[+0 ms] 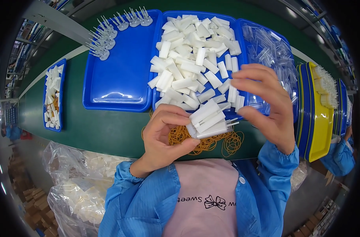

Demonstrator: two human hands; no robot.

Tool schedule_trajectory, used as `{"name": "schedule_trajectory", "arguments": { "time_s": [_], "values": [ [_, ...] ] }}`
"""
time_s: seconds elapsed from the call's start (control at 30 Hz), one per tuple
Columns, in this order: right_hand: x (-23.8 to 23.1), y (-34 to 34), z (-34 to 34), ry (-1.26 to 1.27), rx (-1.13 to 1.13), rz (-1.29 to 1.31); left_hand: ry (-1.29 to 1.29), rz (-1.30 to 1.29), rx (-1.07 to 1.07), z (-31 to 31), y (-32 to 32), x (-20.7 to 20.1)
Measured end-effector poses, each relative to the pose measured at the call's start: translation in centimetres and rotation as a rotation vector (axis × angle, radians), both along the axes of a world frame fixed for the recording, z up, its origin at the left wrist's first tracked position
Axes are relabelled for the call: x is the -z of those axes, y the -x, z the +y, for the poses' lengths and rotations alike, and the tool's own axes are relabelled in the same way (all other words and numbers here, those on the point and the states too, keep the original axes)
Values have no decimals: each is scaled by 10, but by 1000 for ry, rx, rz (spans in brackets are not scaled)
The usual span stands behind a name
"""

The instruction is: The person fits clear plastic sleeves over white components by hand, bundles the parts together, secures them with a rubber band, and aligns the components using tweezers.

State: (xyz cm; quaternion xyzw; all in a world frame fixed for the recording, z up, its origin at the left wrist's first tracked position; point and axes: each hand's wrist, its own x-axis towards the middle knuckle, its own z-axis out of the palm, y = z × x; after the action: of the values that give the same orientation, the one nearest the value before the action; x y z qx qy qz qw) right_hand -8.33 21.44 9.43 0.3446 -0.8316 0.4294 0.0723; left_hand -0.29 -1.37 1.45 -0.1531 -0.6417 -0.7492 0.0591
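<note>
White plastic sleeves with thin prongs, bundled (210,119) side by side, sit at frame centre pinched in the left hand (164,136) above tan rubber bands (205,141) on the green bench (105,126), while the right hand (266,106) hovers just beside, fingers spread, holding nothing.

Bright overhead light, tray glare, fisheye edges w/ dark vignette

A light blue work coat (148,201) is worn, its fabric finely striped. The sleeves are gathered at the wrists by elastic cuffs (280,156). The coat is left open at the front, where a pink top (205,185) is seen, printed with dark lettering and a small black bow (214,202). Both hands are bare.
</note>
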Motion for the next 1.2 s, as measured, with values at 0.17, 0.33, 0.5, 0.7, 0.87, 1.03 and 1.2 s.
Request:
{"name": "schedule_trajectory", "arguments": {
  "time_s": [0.17, 0.33, 0.5, 0.7, 0.87, 1.03, 1.2],
  "values": [
    [8, 13, -5, -93, -222, -88, -18, -51, 21, 4, -2, -3],
    [11, 15, -6, -61, -273, -163, 73, -98, 30, 1, 0, -7],
    [11, 15, -10, -10, -319, -221, 234, -18, -85, 4, -1, -9],
    [9, 8, -14, 3, -302, -226, 422, 104, -128, 1, -2, -10],
    [8, 7, -16, -11, -309, -274, 385, 121, -185, 5, -3, -6],
    [5, 0, -20, 2, -179, -318, 368, 190, -216, 3, -2, -4],
    [0, 0, -16, -35, -174, -247, 355, 204, -244, 3, -3, -1]
  ]
}}
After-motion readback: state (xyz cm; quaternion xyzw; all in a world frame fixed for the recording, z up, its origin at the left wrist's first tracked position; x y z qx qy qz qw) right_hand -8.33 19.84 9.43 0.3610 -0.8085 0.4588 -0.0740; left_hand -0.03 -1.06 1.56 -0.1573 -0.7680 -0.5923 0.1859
